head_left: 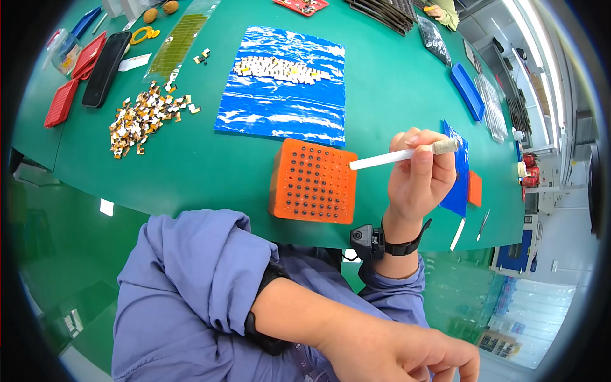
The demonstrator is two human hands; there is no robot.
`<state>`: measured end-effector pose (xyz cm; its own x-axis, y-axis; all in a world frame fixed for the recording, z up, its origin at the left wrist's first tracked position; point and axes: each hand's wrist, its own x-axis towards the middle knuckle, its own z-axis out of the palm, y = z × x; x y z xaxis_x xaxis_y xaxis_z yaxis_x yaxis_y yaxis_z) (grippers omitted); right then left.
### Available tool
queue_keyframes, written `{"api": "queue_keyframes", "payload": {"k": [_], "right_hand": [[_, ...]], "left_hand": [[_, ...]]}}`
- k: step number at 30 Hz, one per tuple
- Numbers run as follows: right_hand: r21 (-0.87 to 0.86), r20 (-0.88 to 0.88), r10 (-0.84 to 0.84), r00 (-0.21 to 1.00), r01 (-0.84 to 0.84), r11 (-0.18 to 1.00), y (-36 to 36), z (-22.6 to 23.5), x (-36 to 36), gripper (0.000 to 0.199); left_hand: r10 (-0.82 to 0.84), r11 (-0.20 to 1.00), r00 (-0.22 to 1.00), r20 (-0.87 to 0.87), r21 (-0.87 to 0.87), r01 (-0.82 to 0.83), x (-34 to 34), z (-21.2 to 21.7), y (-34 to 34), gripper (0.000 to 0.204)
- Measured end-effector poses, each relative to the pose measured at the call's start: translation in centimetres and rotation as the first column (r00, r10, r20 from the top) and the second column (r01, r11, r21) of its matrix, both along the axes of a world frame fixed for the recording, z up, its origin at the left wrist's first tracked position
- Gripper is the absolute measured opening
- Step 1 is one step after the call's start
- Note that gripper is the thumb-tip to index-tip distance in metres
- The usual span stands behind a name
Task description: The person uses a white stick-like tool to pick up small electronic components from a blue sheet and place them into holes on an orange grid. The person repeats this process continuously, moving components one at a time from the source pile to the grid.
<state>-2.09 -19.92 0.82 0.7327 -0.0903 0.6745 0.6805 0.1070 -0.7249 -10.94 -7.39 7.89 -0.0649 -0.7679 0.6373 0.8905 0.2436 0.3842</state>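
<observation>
My right hand [421,175] is closed around a slim white stick [382,159] with a beige wrapped end. The stick's white tip points left, above the right edge of an orange block [313,184]. Rows of small holes cover the block's top; many hold dark round pieces, while the upper right ones look unfilled. My left hand [407,356] reaches across my body to the lower right, away from the table. Its fingers are loosely bent and apart, partly cut off by the lower edge, with nothing visible in them.
Small white pieces [277,69] lie on a blue sheet [280,105]. A heap of white-and-brown parts [149,114] sits left, near a black phone [107,70] and red trays [62,102]. Tweezers [484,223] and a white strip [457,234] lie right. Another person's hand [435,11] shows far back.
</observation>
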Motion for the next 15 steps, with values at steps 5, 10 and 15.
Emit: {"api": "queue_keyframes", "payload": {"k": [5, 10, 15], "right_hand": [[-0.003, -0.011, -0.001, 1.0, 0.001, 1.0, -0.06, 0.02, -0.05, 0.015], [-0.003, -0.018, -0.014, 1.0, 0.014, 1.0, -0.08, -0.04, -0.09, 0.015], [-0.002, -0.017, -0.02, 1.0, 0.02, 1.0, -0.05, -0.07, -0.1, 0.014]], "left_hand": [[0.0, 1.0, 1.0, 0.011, 0.01, 0.0, 0.14, -0.01, 0.0, 0.035], [0.007, 1.0, 1.0, -0.029, -0.005, -0.008, -0.3, -0.24, -0.18, 0.035], [-0.019, 1.0, 0.999, -0.028, 0.01, 0.019, -0.18, -0.22, -0.09, 0.036]]}}
